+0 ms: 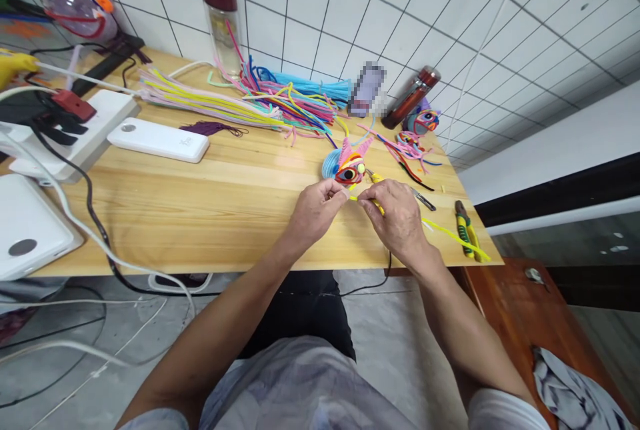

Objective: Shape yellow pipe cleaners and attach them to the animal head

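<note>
A yellow pipe cleaner (pixel 353 198) stretches between my two hands. One end is pinched by the closed thumb and fingers of my left hand (pixel 320 209). My right hand (pixel 394 217) closes on the same pipe cleaner a short way to the right, and a long yellow length (pixel 453 235) trails out beyond the wrist over the wood. Just past my fingertips sits a colourful pipe-cleaner animal head (pixel 347 167) with pink ears, a large eye and a blue coiled back. Behind my right hand a yellow-handled tool (pixel 374 177) shows only in part.
Bundled pipe cleaners (pixel 215 102) lie along the back, near a glass bottle (pixel 220 23) and a red flask (pixel 413 97). Pliers (pixel 465 227) and a dark cutter (pixel 424 199) are at right. A power bank (pixel 158 139), a power strip (pixel 95 123) and cables occupy the left.
</note>
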